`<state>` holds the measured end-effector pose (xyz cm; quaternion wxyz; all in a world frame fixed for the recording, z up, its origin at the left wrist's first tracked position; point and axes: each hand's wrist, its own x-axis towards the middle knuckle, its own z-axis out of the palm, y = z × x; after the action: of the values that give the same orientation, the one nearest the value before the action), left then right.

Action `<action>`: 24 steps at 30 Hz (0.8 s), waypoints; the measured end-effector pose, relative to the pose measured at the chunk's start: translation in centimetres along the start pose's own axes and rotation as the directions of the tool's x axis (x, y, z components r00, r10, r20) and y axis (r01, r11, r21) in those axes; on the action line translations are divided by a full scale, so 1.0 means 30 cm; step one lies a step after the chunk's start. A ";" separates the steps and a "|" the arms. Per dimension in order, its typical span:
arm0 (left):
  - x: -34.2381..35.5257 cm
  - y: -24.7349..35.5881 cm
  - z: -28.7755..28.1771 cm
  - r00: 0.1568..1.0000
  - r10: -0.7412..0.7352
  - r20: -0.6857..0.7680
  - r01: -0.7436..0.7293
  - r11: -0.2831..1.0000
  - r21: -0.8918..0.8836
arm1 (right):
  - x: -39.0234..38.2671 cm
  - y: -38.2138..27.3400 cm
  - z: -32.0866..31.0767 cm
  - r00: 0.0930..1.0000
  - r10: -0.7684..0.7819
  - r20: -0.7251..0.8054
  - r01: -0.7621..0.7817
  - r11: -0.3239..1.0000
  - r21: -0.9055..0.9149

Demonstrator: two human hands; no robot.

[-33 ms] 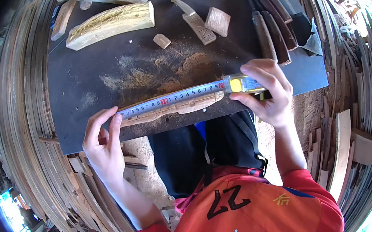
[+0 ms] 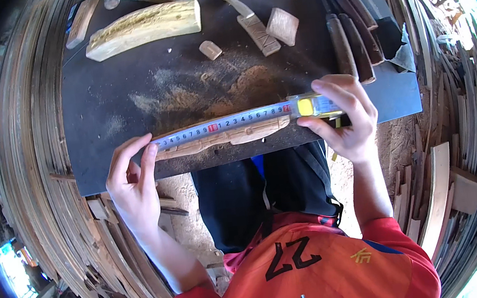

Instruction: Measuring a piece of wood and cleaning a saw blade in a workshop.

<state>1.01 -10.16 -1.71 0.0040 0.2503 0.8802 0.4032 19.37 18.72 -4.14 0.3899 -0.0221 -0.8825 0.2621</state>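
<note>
A tape measure's pale blade (image 2: 235, 120) stretches along a narrow carved piece of wood (image 2: 260, 131) near the table's front edge. My left hand (image 2: 133, 169) pinches the blade's end between thumb and forefinger, at the left end of the wood. With thumb and fingers my right hand (image 2: 351, 117) grips the clear tape measure case (image 2: 309, 106), which has a yellow button, just past the wood's right end. The blade covers part of the wood's far side.
Sawdust (image 2: 175, 100) lies on the dark table (image 2: 99, 99) beyond the tape. A curved wood block (image 2: 145, 31), a small offcut (image 2: 210, 50), a wooden-handled blade (image 2: 258, 33) and a square block (image 2: 282, 26) sit farther back. Several handled tools (image 2: 355, 38) line the right side.
</note>
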 end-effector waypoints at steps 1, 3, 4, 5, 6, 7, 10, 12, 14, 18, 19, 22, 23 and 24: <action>0.000 0.002 0.002 1.000 0.001 -0.002 -0.001 1.000 -0.003 | 0.003 -0.002 -0.003 1.000 0.006 0.004 -0.006 1.000 -0.003; -0.006 0.001 0.006 1.000 0.009 -0.013 -0.009 1.000 0.007 | 0.006 -0.010 -0.003 0.999 0.047 0.015 -0.047 0.999 0.013; -0.008 0.000 0.009 1.000 -0.002 -0.023 0.002 1.000 -0.001 | 0.002 -0.007 -0.007 0.998 0.060 0.014 -0.060 0.998 0.018; -0.008 0.001 0.011 0.999 -0.013 -0.031 0.012 1.000 -0.008 | 0.003 -0.005 -0.004 0.998 0.059 0.011 -0.059 0.998 0.026; -0.009 0.002 0.014 0.999 -0.023 -0.038 0.022 1.000 -0.016 | 0.006 -0.002 0.003 0.998 0.058 0.007 -0.058 0.998 0.033; -0.013 -0.004 0.017 0.997 -0.059 -0.047 0.057 0.997 -0.042 | 0.007 0.001 0.003 0.998 0.058 0.005 -0.058 0.998 0.033; -0.011 -0.020 0.015 0.998 -0.037 -0.046 0.034 0.998 -0.056 | 0.011 0.003 0.007 0.998 0.058 0.010 -0.058 0.996 0.061; -0.009 -0.005 0.015 0.998 -0.056 -0.023 0.056 0.998 -0.001 | 0.006 0.007 0.003 0.998 0.060 0.009 -0.061 0.997 0.051; -0.001 0.027 0.000 0.990 -0.141 0.013 0.140 0.989 0.039 | 0.008 0.012 0.009 0.999 0.051 0.008 -0.052 0.997 0.050; -0.003 -0.008 0.005 0.999 -0.045 -0.008 0.045 0.999 -0.019 | 0.012 0.006 0.003 0.999 0.051 0.013 -0.051 0.999 0.013; 0.007 -0.002 0.009 0.999 -0.040 -0.010 0.040 0.999 -0.012 | 0.016 0.005 0.002 0.998 0.067 0.016 -0.067 0.998 0.009; -0.001 0.011 0.004 0.997 -0.078 0.009 0.078 0.997 0.010 | -0.010 0.002 -0.004 0.997 0.060 0.054 -0.059 0.998 -0.009; -0.001 0.014 0.004 0.996 -0.085 0.007 0.085 0.996 0.008 | -0.011 0.003 0.001 0.997 0.067 0.044 -0.068 0.998 0.008; 0.001 0.017 0.004 0.996 -0.092 0.006 0.092 0.996 0.006 | -0.010 0.005 0.006 0.997 0.076 0.035 -0.077 0.997 0.025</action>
<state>1.22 -9.78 -1.42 0.0247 0.2108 0.8919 0.3993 19.43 18.70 -4.52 0.3648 -0.0461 -0.8840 0.2886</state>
